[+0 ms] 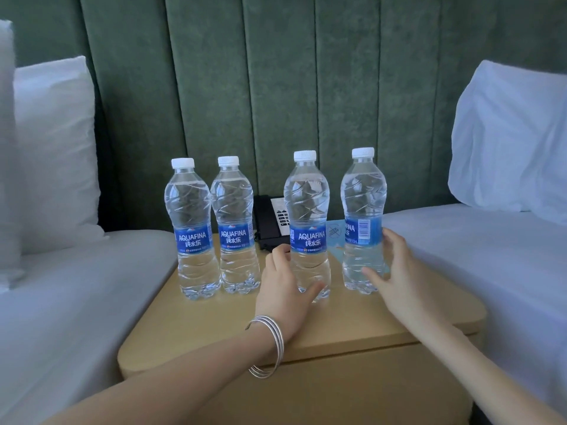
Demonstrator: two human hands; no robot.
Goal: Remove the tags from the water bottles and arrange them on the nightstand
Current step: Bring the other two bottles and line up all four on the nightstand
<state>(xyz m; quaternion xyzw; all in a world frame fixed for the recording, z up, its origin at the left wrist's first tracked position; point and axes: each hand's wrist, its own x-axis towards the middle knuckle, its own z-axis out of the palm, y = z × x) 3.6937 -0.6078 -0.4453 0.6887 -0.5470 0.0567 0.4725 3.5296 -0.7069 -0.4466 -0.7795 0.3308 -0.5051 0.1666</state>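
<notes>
Water bottles stand on the table, one just beside each hand. Our left hand and right hand are spread, gripping nothing. Arranging appears underway; next we even the spacing.

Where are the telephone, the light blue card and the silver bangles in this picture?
telephone [268,222], head view, on its black handset.
light blue card [334,232], head view, on its printed round symbol.
silver bangles [278,338], head view, on the bands across the wrist.
</notes>
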